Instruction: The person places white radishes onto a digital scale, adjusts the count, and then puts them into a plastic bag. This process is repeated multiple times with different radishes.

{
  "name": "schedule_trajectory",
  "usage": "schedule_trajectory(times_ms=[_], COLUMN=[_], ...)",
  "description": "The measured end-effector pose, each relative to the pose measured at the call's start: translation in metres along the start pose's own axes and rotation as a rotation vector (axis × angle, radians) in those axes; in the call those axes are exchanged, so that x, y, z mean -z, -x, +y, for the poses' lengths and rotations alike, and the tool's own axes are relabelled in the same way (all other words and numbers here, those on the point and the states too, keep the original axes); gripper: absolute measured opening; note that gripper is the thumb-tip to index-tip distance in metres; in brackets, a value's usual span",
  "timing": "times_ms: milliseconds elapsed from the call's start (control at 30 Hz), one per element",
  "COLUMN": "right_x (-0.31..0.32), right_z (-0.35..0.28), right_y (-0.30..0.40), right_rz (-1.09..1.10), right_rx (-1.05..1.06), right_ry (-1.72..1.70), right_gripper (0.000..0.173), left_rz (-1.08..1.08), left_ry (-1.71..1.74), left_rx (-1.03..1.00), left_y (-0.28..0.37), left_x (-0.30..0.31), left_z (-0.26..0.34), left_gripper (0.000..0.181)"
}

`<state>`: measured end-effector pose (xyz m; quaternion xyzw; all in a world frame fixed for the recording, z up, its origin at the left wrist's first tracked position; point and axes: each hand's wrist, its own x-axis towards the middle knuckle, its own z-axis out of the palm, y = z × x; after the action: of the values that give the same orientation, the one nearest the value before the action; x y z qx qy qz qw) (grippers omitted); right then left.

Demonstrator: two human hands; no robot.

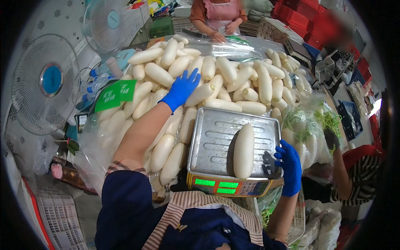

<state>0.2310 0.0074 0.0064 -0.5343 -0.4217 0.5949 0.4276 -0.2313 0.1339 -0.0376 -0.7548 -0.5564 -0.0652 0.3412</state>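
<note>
One white radish (244,151) lies lengthwise on the metal tray (212,140) of a digital scale, whose display panel (229,186) glows green. My right hand (289,167), in a blue glove, is at the tray's right edge with its fingers apart and nothing in it. Farther off, my blue-gloved left hand (182,88) reaches over the heap of white radishes (226,68), fingers spread. It rests on or just above the radishes; I cannot tell which. More radishes (162,153) lie left of the scale, partly on clear plastic.
Green printed sheets (115,95) lie on the left radishes. Two fans (47,84) and bottles (92,87) stand at left. Bagged radishes with leaves (304,128) sit at right, near a co-worker's dark-gloved hand (331,140). Across the table another person's hands (218,36) are over plastic film (231,50).
</note>
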Motion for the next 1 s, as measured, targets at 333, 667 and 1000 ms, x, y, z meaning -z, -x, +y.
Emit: schedule_trajectory(times_ms=[333, 667, 1000], right_x=[0.044, -0.084, -0.143], right_z=[0.014, -0.032, -0.022], right_y=[0.011, 0.037, 0.043], right_rz=[0.135, -0.401, -0.437], right_rx=[0.023, 0.058, 0.031], right_ry=[-0.098, -0.285, -1.225], right_gripper=[0.043, 0.063, 0.068], left_rz=[0.360, 0.269, 0.094], left_ry=[0.950, 2.090, 1.843], left_rx=[0.554, 0.458, 0.169], left_y=[-0.025, 0.020, 0.057], left_x=[-0.032, 0.177, 0.243], left_z=[-0.036, 0.000, 0.100], left_gripper=[0.071, 0.070, 0.063])
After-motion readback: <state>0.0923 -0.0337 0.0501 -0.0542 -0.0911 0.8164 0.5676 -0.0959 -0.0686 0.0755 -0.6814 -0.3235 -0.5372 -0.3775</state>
